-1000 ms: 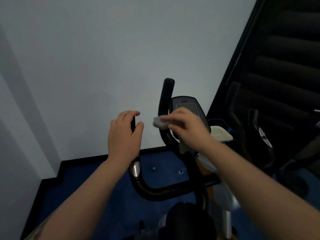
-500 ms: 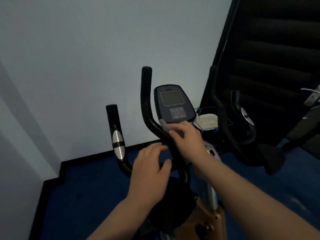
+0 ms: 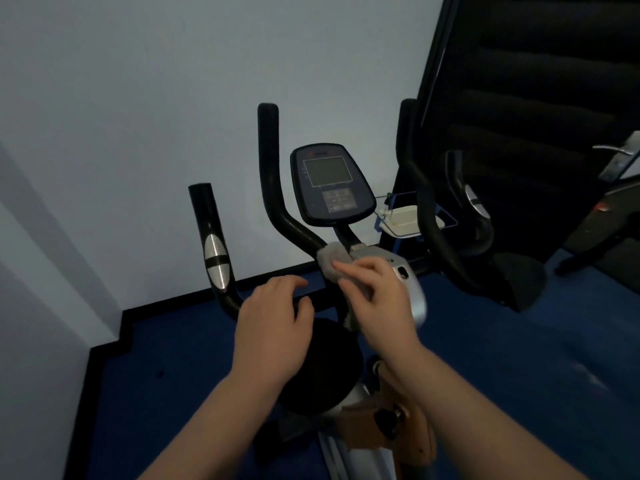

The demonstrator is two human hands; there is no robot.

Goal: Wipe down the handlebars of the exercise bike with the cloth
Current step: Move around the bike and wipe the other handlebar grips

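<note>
Head camera footage looked down on a pale, smooth wall (image 3: 145,98) that filled most of the frame, meeting a deep blue floor (image 3: 519,358) along a black skirting strip (image 3: 104,344) that stepped around a corner. Against the wall stood the exercise bike (image 3: 398,438), with a tan and silver frame low in the picture and a round black seat (image 3: 329,362) partly hidden under the arms. Its handlebars (image 3: 273,188) were thick black tubes with a matte, foam-like surface, bent upward in curves; the left grip carried an oval, shiny metal sensor plate (image 3: 216,263). An egg-shaped dark console (image 3: 330,183) with a square grey screen sat between the bars.

The right hand (image 3: 377,299) pressed a small grey cloth (image 3: 330,259), soft and fuzzy-looking, against the handlebar where it joined the silver post cover below the console; the fingers were curled over the cloth, holding it. The left hand (image 3: 273,327) hovered just above the lower crossbar with its fingers loosely spread and gripping nothing, though whether the fingertips touched the bar was hard to tell in the dim light. Behind the console sat a small white tray (image 3: 401,220).
</note>
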